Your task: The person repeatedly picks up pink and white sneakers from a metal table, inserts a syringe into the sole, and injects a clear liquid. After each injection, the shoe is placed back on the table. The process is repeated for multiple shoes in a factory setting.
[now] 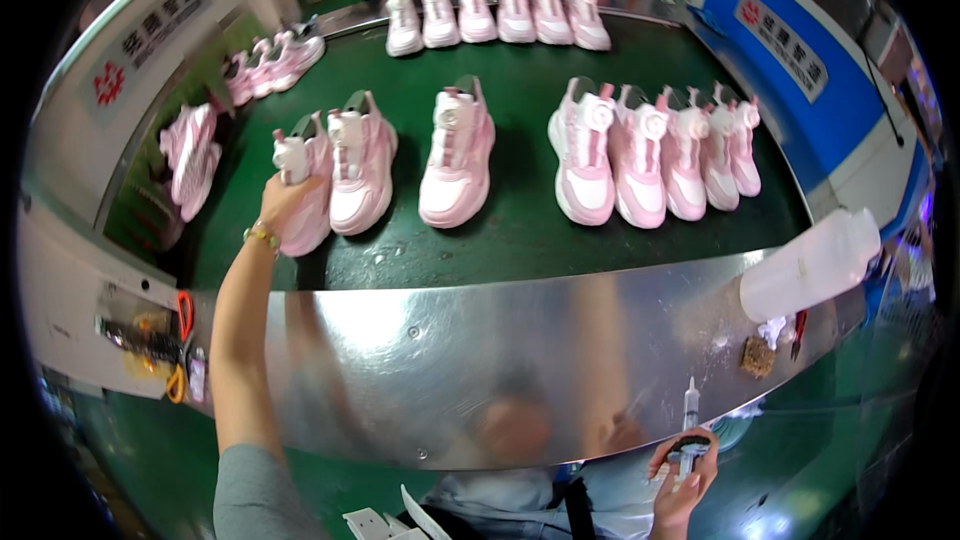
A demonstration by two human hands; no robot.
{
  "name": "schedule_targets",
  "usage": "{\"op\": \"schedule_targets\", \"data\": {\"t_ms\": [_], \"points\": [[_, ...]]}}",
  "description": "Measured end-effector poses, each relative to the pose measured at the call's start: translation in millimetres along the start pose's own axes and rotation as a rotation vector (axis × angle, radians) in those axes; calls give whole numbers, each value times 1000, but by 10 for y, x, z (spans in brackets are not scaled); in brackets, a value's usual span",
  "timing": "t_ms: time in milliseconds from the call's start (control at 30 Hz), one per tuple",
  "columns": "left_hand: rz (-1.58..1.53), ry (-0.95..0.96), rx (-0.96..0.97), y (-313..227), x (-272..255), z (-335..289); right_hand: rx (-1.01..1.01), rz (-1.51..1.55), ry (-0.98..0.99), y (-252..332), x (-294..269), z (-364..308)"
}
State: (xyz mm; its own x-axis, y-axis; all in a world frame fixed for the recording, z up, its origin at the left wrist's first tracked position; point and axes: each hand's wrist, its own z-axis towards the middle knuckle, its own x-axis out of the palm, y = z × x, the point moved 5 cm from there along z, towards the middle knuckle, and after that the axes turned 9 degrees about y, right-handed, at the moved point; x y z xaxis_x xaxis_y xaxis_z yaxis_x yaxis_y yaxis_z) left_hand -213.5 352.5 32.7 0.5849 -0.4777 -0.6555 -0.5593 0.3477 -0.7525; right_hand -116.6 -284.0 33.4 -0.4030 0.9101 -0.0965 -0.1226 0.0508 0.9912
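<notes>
At the left of the green belt, my left hand [285, 202] is closed around the upper of a pink and white sneaker [308, 225], which stands on the belt. Right beside it stands a second pink sneaker [362, 180], and a third sneaker [457, 160] stands apart near the middle. Low at the right, in front of the metal edge, my right hand [688, 470] grips a clear syringe [691, 402] with its tip pointing up. The fingers wrap its lower part, where something dark also shows.
Several sneakers [645, 165] line up at the right, others [515, 12] at the far end. More shoes [190, 155] lie left. On the metal ledge [480, 350] are a white plastic bottle [812, 265], a brown sponge-like block [757, 357] and scissors [186, 315]. People stand across the belt.
</notes>
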Motion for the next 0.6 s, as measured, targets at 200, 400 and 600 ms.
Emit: {"op": "schedule_targets", "data": {"t_ms": [200, 400, 600], "points": [[-37, 68, 99, -496, 567, -117, -59, 128, 45, -246, -174, 222], [-66, 102, 128, -1065, 1121, -444, -22, 166, 41, -345, -423, 515], [-351, 66, 245, -1261, 917, -1674, 97, 435, 135, -368, -664, 507]]}}
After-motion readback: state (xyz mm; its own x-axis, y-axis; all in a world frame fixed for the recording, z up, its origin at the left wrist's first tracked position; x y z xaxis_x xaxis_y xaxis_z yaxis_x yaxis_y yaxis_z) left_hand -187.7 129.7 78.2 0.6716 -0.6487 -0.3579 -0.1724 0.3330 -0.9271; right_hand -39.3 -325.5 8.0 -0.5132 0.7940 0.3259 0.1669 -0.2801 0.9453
